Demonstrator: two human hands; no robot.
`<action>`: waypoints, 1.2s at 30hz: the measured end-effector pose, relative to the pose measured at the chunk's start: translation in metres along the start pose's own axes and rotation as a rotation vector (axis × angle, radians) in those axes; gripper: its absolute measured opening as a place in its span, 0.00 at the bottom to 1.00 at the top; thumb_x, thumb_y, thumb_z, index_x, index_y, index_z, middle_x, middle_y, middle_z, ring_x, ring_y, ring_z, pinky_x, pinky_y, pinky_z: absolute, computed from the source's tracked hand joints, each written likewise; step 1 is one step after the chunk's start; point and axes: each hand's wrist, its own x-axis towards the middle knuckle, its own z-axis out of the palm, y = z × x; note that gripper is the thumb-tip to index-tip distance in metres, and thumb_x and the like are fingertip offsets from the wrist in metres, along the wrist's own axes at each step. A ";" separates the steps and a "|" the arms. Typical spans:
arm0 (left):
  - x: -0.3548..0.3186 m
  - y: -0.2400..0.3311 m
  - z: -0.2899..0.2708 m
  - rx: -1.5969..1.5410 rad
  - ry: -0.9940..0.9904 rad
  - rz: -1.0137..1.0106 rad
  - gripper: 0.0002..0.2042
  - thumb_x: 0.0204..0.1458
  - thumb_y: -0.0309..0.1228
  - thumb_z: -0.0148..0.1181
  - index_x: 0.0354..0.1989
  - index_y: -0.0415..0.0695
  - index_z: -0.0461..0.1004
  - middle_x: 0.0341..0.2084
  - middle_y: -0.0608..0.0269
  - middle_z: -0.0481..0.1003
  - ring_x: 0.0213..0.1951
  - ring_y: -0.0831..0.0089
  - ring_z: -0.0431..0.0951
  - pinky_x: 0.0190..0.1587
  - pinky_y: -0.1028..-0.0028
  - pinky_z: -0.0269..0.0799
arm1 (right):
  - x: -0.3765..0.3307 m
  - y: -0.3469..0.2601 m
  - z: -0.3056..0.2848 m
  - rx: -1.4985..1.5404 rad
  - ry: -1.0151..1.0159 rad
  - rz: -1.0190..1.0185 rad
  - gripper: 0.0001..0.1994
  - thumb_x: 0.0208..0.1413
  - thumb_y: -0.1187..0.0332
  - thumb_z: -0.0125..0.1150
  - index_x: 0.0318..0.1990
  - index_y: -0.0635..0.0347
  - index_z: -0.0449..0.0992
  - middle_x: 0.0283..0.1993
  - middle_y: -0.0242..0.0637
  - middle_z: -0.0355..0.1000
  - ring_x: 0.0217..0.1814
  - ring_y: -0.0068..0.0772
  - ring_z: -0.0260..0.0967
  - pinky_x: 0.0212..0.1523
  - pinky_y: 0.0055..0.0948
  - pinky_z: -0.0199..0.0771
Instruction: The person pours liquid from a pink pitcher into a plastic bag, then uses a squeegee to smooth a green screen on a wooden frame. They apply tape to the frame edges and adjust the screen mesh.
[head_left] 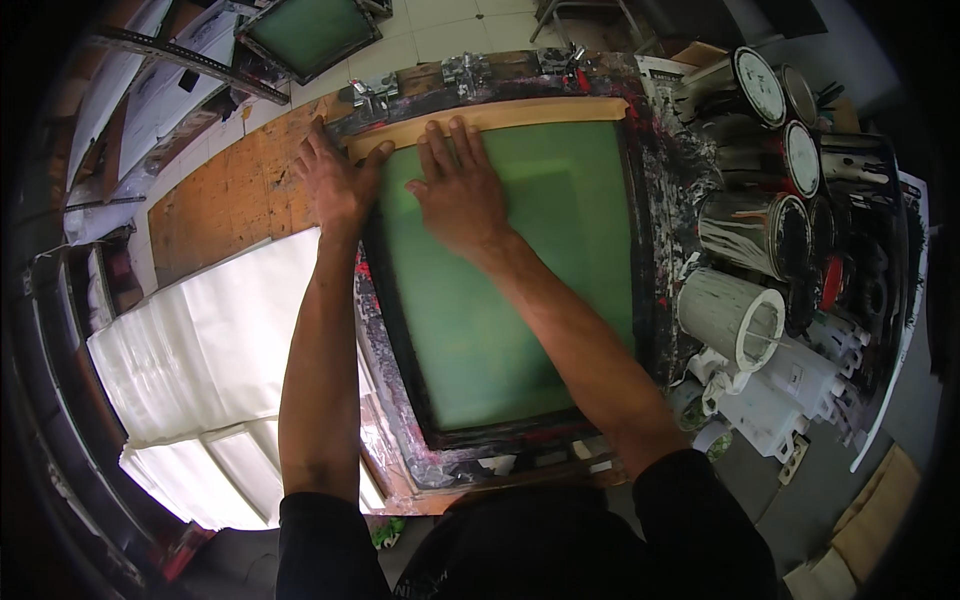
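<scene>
A green-coated printing screen in a dark, ink-stained frame lies flat before me. Along its far edge runs a strip of tan tape. My left hand rests at the far left corner, fingers spread, its thumb near the tape's left end. Flat on the green mesh lies my right hand, with its outstretched fingertips on the tape. Neither hand grips anything. Metal hinge clamps sit along the board beyond the screen.
White sheets are stacked left of the screen, on a worn wooden table. Paint-smeared cans and white plastic containers crowd the right side. Another green screen stands at the far left, near a metal rack.
</scene>
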 end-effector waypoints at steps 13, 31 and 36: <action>-0.001 -0.014 0.013 -0.060 0.139 0.183 0.35 0.54 0.33 0.57 0.70 0.35 0.55 0.59 0.35 0.67 0.62 0.38 0.65 0.70 0.47 0.52 | -0.032 0.137 -0.059 -0.260 -0.031 0.263 0.22 0.67 0.60 0.51 0.57 0.72 0.75 0.60 0.50 0.74 0.69 0.44 0.67 0.79 0.63 0.33; -0.126 -0.042 -0.112 -0.444 0.069 0.224 0.42 0.59 0.41 0.68 0.75 0.36 0.50 0.69 0.40 0.60 0.67 0.51 0.66 0.63 0.53 0.66 | -0.202 0.003 -0.262 0.502 0.174 0.358 0.16 0.57 0.65 0.68 0.53 0.55 0.80 0.59 0.48 0.75 0.62 0.50 0.73 0.62 0.44 0.74; -0.274 0.018 -0.242 -0.668 -0.414 0.227 0.18 0.59 0.15 0.51 0.58 0.35 0.73 0.54 0.53 0.78 0.54 0.63 0.78 0.59 0.66 0.69 | -0.408 -0.061 -0.337 0.425 0.104 0.529 0.12 0.58 0.67 0.69 0.48 0.59 0.84 0.45 0.45 0.82 0.46 0.43 0.82 0.46 0.36 0.81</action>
